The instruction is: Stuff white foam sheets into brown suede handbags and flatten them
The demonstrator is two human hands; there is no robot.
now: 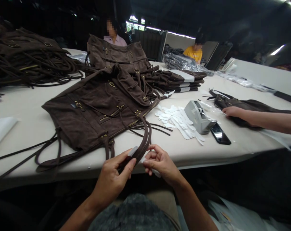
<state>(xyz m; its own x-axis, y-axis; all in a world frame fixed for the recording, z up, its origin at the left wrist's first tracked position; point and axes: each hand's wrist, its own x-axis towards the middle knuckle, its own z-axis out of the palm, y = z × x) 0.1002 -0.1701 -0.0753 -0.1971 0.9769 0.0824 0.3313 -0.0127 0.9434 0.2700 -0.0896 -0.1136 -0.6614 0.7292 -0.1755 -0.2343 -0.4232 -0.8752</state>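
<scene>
A dark brown handbag [94,109] with brass buckles and zips lies on the table in front of me. Its looped handle [145,136] reaches over the table's front edge, and my left hand [114,175] is closed around it. A white strip [132,151] shows between the left fingers and the handle. Just right of the handle, my right hand [162,163] pinches a white strip [157,173], partly hidden by the fingers. Beyond my hands lies a loose heap of white strips [175,118], beside a grey tape dispenser [198,117].
A phone [220,133] lies near the front edge. At right, another person's hand [236,112] rests on a brown bag [251,105]. More brown bags [27,54] are piled at left, and a stack [181,80] stands behind. Two people sit across the table [135,168].
</scene>
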